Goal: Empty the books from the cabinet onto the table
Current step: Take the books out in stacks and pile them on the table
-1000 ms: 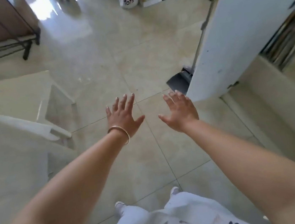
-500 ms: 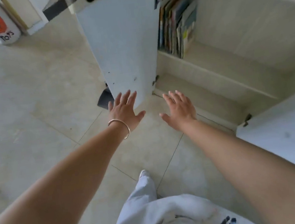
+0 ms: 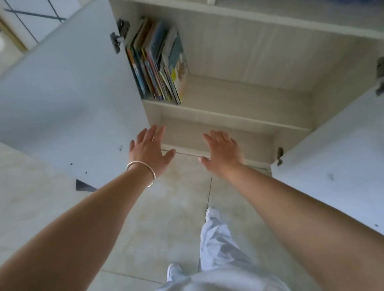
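Pale trousers and tiled floor are seen nearest. The left hand, with a bangle at its wrist, and the right hand are held out flat, fingers straight, nothing grasped. Beyond, the cabinet is found with both doors swung wide. The books are stood upright at the left end of its upper shelf, against the left wall.
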